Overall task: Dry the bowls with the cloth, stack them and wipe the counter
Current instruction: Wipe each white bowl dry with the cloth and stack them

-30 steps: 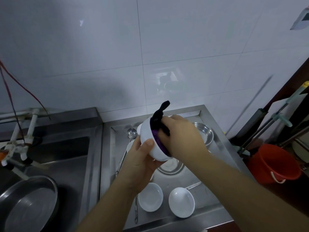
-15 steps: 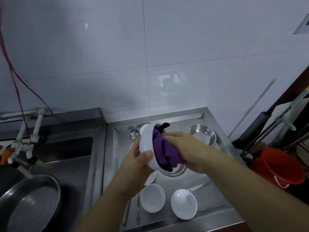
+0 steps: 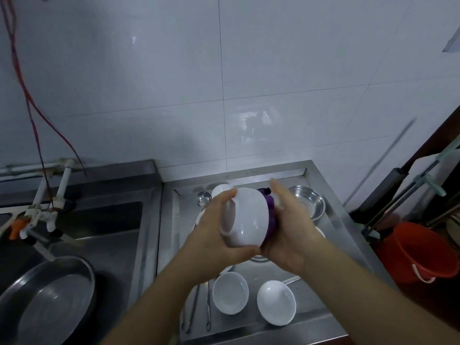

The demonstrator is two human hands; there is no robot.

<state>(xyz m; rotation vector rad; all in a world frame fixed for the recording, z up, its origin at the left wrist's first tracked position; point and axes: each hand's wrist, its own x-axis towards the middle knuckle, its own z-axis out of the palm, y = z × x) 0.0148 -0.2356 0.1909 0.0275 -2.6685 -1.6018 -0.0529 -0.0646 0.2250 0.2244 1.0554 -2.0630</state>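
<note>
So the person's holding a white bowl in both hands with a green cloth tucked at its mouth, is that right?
Not quite: the cloth is purple, not green. The head view shows it bunched at the mouth of the white bowl, held between the left hand and the right hand.

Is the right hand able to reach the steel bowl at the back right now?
Probably not yet: the right hand presses the purple cloth into the held white bowl. The steel bowl lies just behind it, nothing between.
</note>
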